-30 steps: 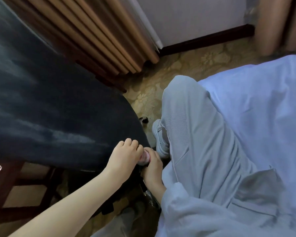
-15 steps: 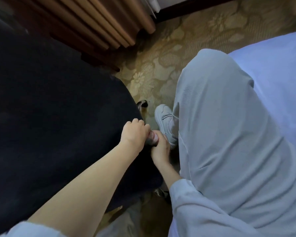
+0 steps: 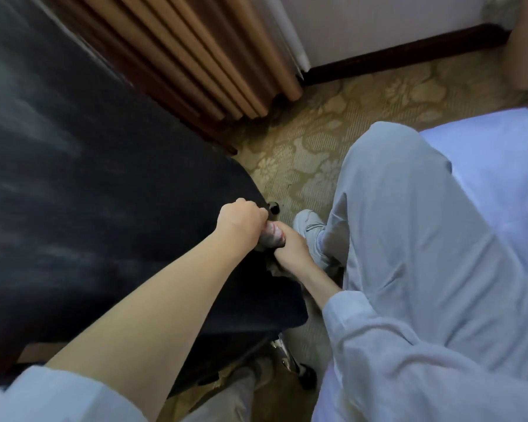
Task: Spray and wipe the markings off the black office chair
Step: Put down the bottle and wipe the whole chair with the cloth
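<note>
Two fists at the chair (image 3: 134, 193) edge: your left hand (image 3: 241, 220) is curling tighter on that pale thing (image 3: 274, 236), right hand (image 3: 290, 249) gripping too; smears (image 3: 28, 141) are still waiting.

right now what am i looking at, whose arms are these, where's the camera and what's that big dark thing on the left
There is no machine: one camera on a person's head looks down at their own arms. The big dark thing is the black chair seat, with faint pale smears on it. At its edge the left hand and right hand meet. The right hand curls round a small pale object; what it is, I cannot tell. The left hand is fisted against it, its grip hidden. Below are grey trousers, a shoe and patterned carpet.
</note>
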A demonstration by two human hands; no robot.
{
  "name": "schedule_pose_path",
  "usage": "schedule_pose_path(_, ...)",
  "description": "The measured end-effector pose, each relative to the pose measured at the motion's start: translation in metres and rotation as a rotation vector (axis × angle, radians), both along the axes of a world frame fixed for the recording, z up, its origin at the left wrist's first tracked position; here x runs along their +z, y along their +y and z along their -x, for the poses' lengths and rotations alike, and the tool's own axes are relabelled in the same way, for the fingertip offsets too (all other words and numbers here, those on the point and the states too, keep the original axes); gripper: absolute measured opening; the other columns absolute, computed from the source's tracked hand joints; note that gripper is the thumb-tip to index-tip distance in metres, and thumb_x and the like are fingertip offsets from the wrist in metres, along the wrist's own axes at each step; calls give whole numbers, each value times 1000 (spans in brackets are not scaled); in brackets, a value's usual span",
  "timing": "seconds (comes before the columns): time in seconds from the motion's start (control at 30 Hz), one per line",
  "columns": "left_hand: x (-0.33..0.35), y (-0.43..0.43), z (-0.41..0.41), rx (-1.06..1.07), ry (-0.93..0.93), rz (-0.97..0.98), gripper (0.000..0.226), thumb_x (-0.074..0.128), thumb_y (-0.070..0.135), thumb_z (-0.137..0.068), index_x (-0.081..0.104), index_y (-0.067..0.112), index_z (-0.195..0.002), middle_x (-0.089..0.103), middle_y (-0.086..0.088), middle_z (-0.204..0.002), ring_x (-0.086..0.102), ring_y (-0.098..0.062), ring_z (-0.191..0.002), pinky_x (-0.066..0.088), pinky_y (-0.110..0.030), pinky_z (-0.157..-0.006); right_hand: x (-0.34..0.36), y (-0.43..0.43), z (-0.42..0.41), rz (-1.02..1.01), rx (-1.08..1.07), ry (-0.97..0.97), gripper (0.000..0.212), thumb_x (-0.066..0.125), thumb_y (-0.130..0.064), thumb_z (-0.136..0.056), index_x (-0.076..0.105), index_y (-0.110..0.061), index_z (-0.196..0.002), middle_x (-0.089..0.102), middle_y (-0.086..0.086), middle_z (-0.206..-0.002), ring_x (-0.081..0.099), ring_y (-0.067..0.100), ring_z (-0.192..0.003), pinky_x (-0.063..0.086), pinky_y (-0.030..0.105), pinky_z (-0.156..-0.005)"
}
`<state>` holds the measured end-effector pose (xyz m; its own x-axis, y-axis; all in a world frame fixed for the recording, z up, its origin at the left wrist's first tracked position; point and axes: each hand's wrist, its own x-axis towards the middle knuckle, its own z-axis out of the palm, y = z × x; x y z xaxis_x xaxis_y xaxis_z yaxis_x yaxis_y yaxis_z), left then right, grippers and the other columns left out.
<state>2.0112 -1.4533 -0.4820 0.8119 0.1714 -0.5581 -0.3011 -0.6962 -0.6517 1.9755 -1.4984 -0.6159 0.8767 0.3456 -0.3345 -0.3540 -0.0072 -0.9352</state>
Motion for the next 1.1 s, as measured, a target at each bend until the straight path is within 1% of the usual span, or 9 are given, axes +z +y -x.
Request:
schedule_pose_path(0.1, 33, -15, 25, 22, -45, -33, 46, 59, 15, -91, 44, 14, -135, 49, -8, -131, 44, -26, -122, 36, -32, -76, 24, -3, 15, -91, 15, -63, 49, 40, 2, -79, 61, -34, -106, 65, 0, -101, 60, 20, -93, 52, 27, -65)
schedule_pose_path(0.2, 67, -31, 56, 27, -134, -66, 43, 57, 17, -91, 46, 12, -133, 50, -9, -128, 45, -26, -119, 37, -30, -76, 54, -3, 27, -175, 31, -148, 45, 40, -2, -83, 58, -42, -93, 62, -1, -87, 59, 20, -72, 47, 25, -46)
schedule_pose_path(0.27, 91, -37, 81, 14, -222, -90, 44, 58, 17, -90, 45, 12, -132, 50, -9, -127, 45, -25, -119, 36, -30, -77, 75, -4, 37, -227, 23, -227, 41, 43, -4, -86, 59, -40, -94, 62, 0, -86, 60, 20, -69, 45, 25, -43)
schedule_pose_path(0.33, 115, -39, 107, -17, -324, -90, 44, 59, 17, -89, 44, 13, -130, 49, -7, -125, 46, -24, -117, 37, -29, -81, 96, -7, 50, -263, 11, -337, 44, 47, 1, -82, 59, -38, -100, 63, -2, -96, 63, 17, -83, 53, 30, -56)
schedule_pose_path(0.43, 143, -40, 142, -50, -439, -64, 40, 59, 14, -88, 43, 15, -125, 47, -5, -119, 46, -21, -108, 37, -29, -82, 120, -10, 71, -310, -8, -479, 55, 53, 11, -76, 58, -30, -112, 62, -5, -108, 59, 7, -101, 52, 20, -79)
schedule_pose_path(0.63, 163, -34, 171, -70, -581, -42, 31, 52, 11, -90, 39, 16, -119, 39, -3, -106, 37, -19, -95, 29, -28, -78, 143, -3, 87, -388, -44, -627, 56, 55, 13, -72, 58, -20, -117, 61, 0, -112, 58, 10, -104, 51, 23, -85)
schedule_pose_path(0.73, 154, -28, 152, -63, -599, -85, 26, 46, 7, -91, 40, 12, -116, 37, -5, -101, 35, -21, -92, 31, -30, -79, 145, 6, 78, -374, -114, -601, 52, 54, 14, -72, 60, -21, -111, 62, 0, -104, 58, 6, -93, 48, 17, -74)
schedule_pose_path(0.9, 130, -9, 72, -33, -620, -95, 23, 47, 13, -93, 47, 12, -116, 49, -8, -114, 45, -26, -108, 37, -32, -85, 145, 26, 25, -357, -204, -465, 48, 54, 11, -81, 53, -37, -84, 58, 4, -94, 50, -4, -68, 39, 9, -48)
schedule_pose_path(1.1, 90, 27, -39, -33, -570, -88, 25, 47, 12, -92, 48, 13, -117, 50, -6, -116, 46, -27, -110, 38, -33, -87, 100, 59, -94, -184, -141, -437, 52, 52, 8, -75, 52, -44, -83, 62, -3, -90, 54, 6, -80, 40, 18, -65)
